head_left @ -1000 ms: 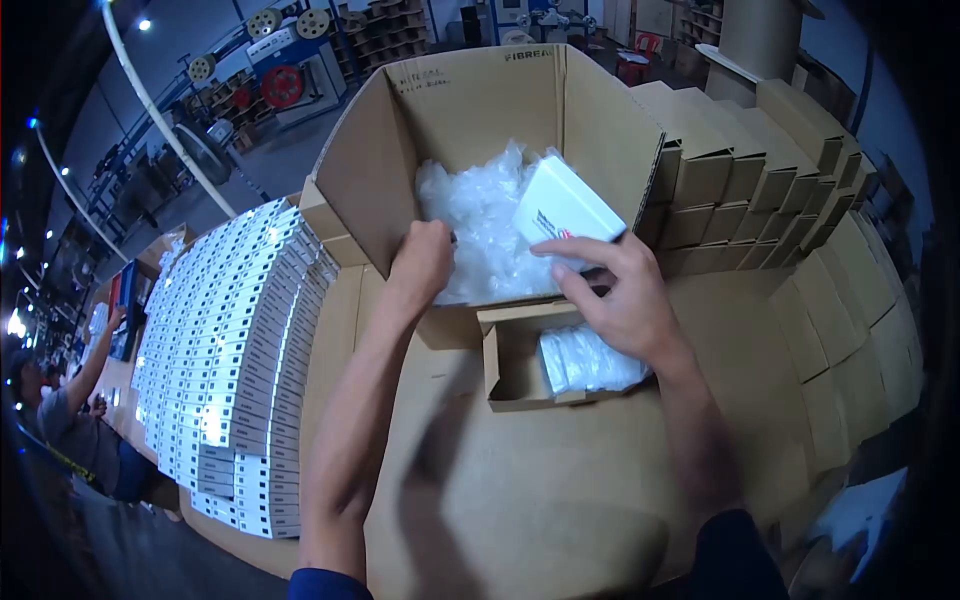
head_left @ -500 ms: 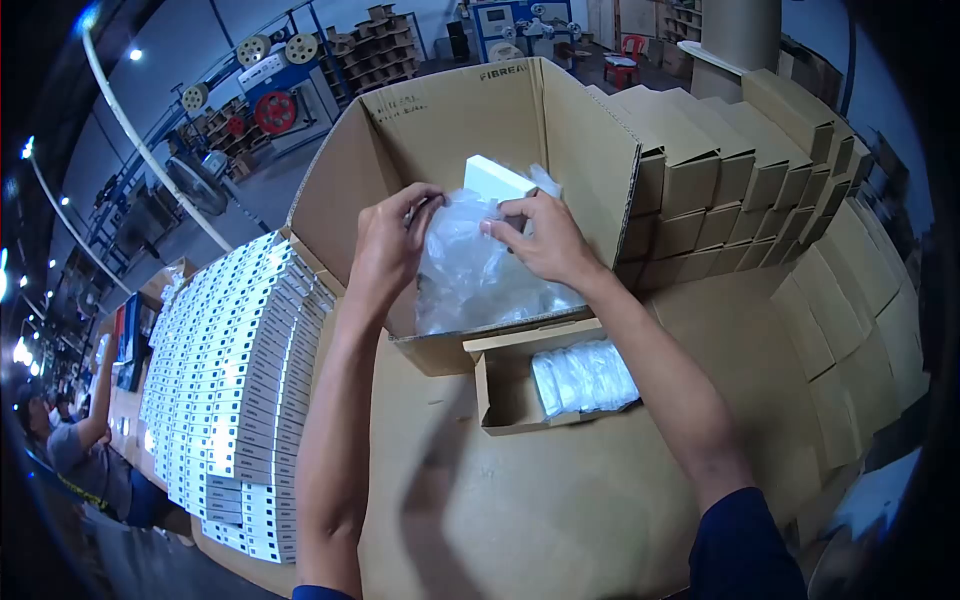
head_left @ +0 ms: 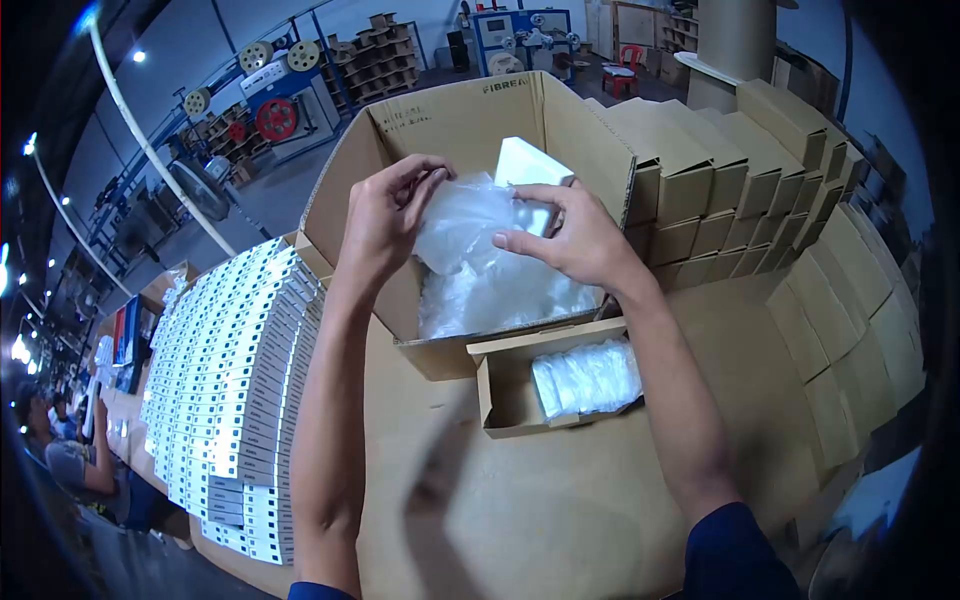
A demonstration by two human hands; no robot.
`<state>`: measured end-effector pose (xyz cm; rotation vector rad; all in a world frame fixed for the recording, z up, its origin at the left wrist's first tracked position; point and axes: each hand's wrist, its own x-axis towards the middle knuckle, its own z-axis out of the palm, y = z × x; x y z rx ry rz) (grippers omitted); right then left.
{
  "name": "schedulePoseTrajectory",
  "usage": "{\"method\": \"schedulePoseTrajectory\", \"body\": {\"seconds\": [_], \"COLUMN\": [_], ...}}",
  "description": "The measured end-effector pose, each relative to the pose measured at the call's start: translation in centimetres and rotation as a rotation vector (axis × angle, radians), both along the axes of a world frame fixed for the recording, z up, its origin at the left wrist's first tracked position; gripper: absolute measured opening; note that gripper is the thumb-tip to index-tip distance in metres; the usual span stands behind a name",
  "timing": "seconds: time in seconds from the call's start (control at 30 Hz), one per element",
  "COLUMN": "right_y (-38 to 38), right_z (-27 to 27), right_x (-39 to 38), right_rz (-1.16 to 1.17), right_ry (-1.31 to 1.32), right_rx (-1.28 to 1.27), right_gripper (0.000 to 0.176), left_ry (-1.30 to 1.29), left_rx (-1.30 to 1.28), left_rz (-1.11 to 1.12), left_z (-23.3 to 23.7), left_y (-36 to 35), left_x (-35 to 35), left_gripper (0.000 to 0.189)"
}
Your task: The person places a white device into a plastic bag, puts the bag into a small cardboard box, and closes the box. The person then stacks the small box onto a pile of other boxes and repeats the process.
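My left hand pinches the edge of a clear plastic bag above the large open cardboard box. My right hand is at the bag's other side, its thumb and index finger apart. A white block-shaped piece sticks up behind that hand, held in its fingers, which are partly hidden. Many loose plastic bags lie inside the large box. In front of it stands a small open carton with a row of plastic-wrapped pieces at its right end.
Stacks of white pieces with dark square openings stand at left. Folded brown cartons are piled at right, beside more flat cardboard. A person sits at far left. Machines with reels stand behind.
My right hand has moved right and slightly up with the white piece. The bag's edge is spread wider between my hands. My left hand has risen a little.
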<state>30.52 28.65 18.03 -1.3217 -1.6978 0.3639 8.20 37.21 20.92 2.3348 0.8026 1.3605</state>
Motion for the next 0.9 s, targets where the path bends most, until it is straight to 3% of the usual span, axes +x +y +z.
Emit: {"method": "schedulePoseTrajectory", "body": {"seconds": [0.03, 0.13, 0.17, 0.23, 0.27, 0.3, 0.33, 0.37, 0.47, 0.57, 0.67, 0.77, 0.83, 0.9], "right_y": [0.6, -1.9, -3.5, -6.7, -8.5, -9.9, -12.5, -14.0, -18.4, -22.6, -26.6, -30.6, -32.7, -34.1], "right_z": [-1.1, -1.6, -2.1, -3.1, -3.8, -5.0, -4.9, -6.0, -7.9, -9.4, -11.2, -14.8, -17.1, -18.0], "right_x": [-0.4, -2.7, -4.1, -6.1, -7.0, -8.1, -8.6, -9.2, -9.6, -9.5, -9.6, -10.9, -12.0, -11.7], "right_rz": [0.017, 0.024, -0.040, -0.130, -0.180, -0.217, -0.193, -0.156, 0.028, 0.028, 0.069, 0.178, 0.115, 0.028], "right_ry": [0.033, 0.173, 0.262, 0.342, 0.385, 0.431, 0.365, 0.466, 0.749, 0.911, 0.846, 0.902, 0.932, 0.705], "right_rx": [0.106, 0.098, 0.228, 0.279, 0.301, 0.330, 0.218, 0.219, 0.120, -0.040, -0.042, -0.284, -0.388, -0.348], "right_gripper": [0.053, 0.038, 0.029, 0.029, 0.030, 0.031, 0.032, 0.030, 0.029, 0.032, 0.030, 0.023, 0.026, 0.025], "left_ry": [0.002, -0.293, -0.489, -0.676, -0.565, -0.535, -0.557, -0.587, -0.567, -0.509, -0.536, -0.538, -0.503, -0.461], "left_rx": [-0.048, -0.066, -0.116, -0.391, -0.323, -0.414, -0.402, -0.410, -0.538, -0.545, -0.519, -0.431, -0.533, -0.657], "left_rz": [-0.046, 0.048, 0.043, -0.073, -0.043, -0.049, 0.024, 0.085, 0.180, 0.166, 0.211, 0.275, 0.258, 0.260], "left_z": [0.2, -0.1, -1.2, -5.1, -7.0, -8.0, -8.7, -9.4, -12.1, -14.6, -17.7, -19.4, -20.7, -21.2], "left_y": [-0.6, -5.1, -6.6, -11.0, -13.4, -16.3, -19.1, -20.9, -25.8, -30.4, -33.8, -35.7, -37.0, -38.1], "left_x": [-0.4, -0.6, -0.7, -1.1, -1.0, -0.7, 0.0, 0.2, -1.7, -2.9, -3.1, -3.2, -4.0, -5.2], "left_gripper": [0.018, 0.029, 0.042, 0.045, 0.043, 0.038, 0.031, 0.031, 0.033, 0.038, 0.040, 0.041, 0.041, 0.040]}}
